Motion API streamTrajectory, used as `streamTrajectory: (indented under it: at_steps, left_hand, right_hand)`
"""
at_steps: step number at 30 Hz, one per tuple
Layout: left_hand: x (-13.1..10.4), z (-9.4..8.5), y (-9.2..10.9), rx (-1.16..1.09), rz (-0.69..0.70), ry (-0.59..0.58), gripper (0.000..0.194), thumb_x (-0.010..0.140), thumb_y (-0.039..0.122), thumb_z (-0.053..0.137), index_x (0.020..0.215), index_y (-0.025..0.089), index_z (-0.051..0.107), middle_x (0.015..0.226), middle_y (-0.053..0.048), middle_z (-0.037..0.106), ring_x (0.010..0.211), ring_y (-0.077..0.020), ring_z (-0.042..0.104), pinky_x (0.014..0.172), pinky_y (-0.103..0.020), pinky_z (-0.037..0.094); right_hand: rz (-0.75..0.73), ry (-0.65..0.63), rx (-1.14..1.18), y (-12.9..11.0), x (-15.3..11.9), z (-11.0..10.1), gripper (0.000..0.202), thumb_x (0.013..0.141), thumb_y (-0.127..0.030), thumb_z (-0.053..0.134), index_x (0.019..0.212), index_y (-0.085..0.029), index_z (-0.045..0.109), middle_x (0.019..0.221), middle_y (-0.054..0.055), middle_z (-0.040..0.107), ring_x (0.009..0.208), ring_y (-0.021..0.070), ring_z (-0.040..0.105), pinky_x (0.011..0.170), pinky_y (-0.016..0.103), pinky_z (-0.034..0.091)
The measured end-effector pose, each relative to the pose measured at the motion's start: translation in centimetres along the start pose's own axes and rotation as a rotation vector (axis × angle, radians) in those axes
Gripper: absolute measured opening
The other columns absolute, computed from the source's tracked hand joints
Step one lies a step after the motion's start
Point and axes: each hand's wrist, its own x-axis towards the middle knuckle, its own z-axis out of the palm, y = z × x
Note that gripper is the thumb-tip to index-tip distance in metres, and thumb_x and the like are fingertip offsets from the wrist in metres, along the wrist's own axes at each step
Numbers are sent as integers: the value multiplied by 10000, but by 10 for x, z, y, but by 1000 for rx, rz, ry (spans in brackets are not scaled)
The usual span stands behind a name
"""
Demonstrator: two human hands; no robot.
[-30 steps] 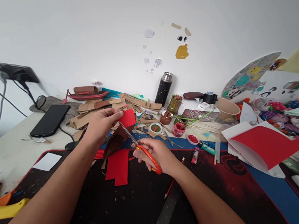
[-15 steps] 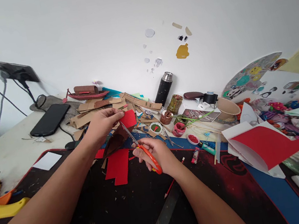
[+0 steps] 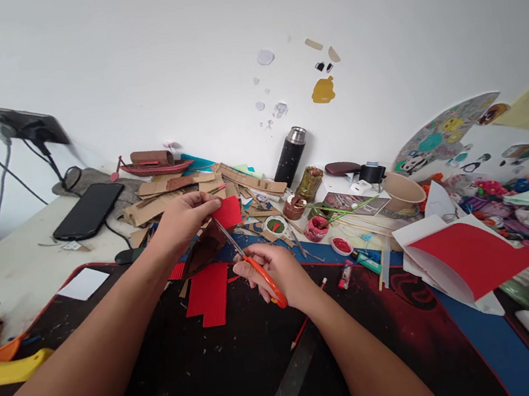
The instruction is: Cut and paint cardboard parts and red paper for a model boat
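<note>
Pinched between the thumb and fingers of my left hand (image 3: 193, 213) is a small piece of red corrugated paper (image 3: 230, 211). My right hand (image 3: 277, 273) grips the orange handles of a pair of scissors (image 3: 264, 278). Their blades point up and left and meet the lower left edge of the red piece, close to my left fingertips. Whether the blades are apart there is too small to tell. Below my hands, a larger sheet of red corrugated paper (image 3: 207, 295) lies on the black mat (image 3: 184, 387). Something brown, partly hidden, is beneath my left hand.
Cardboard scraps (image 3: 159, 205) pile up behind my hands, near a model boat (image 3: 155, 165). A black flask (image 3: 291, 156) stands by the wall, with paint pots (image 3: 317, 228) before it. A pencil (image 3: 300, 334) and a ruler (image 3: 290, 386) lie on the mat. A yellow glue gun (image 3: 8, 366) is at left.
Almost nothing differs. Both hands keep their hold on the red piece and the scissors, with only a very slight shift of the fingers.
</note>
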Motion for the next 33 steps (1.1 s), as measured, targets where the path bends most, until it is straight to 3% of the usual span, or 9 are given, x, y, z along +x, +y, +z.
streamTrajectory:
  at_steps: [15,28,33]
  left_hand:
    - [-6,7,6,-5,-43,-2,237,651,402,848,677,225,692,602,-8,644,523,-173,558,503,-295,434]
    - [-6,7,8,32,-59,-3,256,616,420,851,679,222,702,612,-1,624,542,-160,502,505,-288,380]
    - [-8,7,11,51,-68,-3,250,620,415,851,683,225,701,600,-4,633,539,-179,551,512,-297,415]
  right_hand:
    - [13,13,-14,3,-1,0,476,885,-668,835,964,-218,700,610,-81,569,348,85,485,363,230,325]
    - [-14,18,-59,8,0,1,487,912,-698,802,948,-231,667,526,-102,489,351,98,463,382,234,317]
    - [-17,19,-67,9,0,1,488,906,-702,806,930,-237,659,518,-102,456,358,103,461,386,236,308]
